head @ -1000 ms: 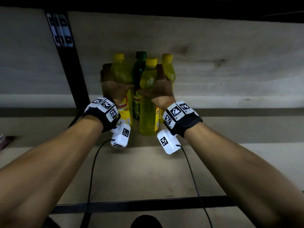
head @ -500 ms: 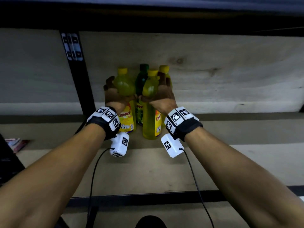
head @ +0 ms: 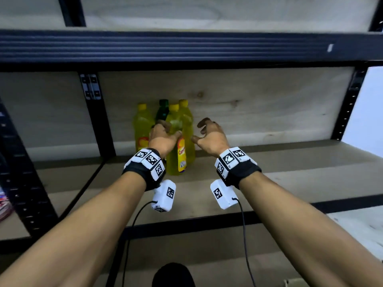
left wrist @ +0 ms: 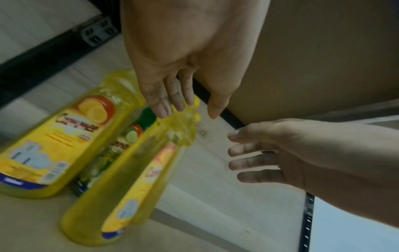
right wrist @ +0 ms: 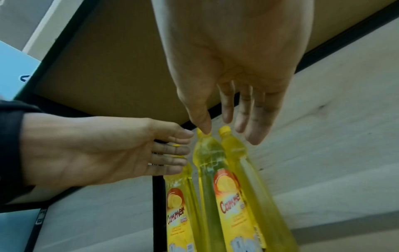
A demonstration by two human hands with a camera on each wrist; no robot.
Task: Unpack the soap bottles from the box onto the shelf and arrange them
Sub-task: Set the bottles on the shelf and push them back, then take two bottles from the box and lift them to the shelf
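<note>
Four soap bottles stand in a tight cluster at the back of the shelf board (head: pixel 269 183): a yellow one at left (head: pixel 142 125), a green one (head: pixel 162 109) behind, a yellow one in front (head: pixel 178 160) and a yellow one at back right (head: pixel 187 121). My left hand (head: pixel 163 137) hovers just before the front bottle's shoulder, fingers relaxed and holding nothing. My right hand (head: pixel 209 133) hangs in the air to the right of the cluster, apart from it and empty. The wrist views show both hands with fingers extended, left (left wrist: pixel 185 95) and right (right wrist: pixel 226 110), above the bottle tops (right wrist: pixel 202 136).
A black upright post (head: pixel 97 121) stands left of the bottles and another (head: pixel 348 104) at the right end. The upper shelf beam (head: pixel 186 46) runs overhead. Bare board stretches right of the bottles. Colourful items (head: pixel 4 206) lie far left.
Both hands have let go of the yellow bottles they held. The right hand has drawn away to the right; the left has pulled back a little. The bottles stay standing.
</note>
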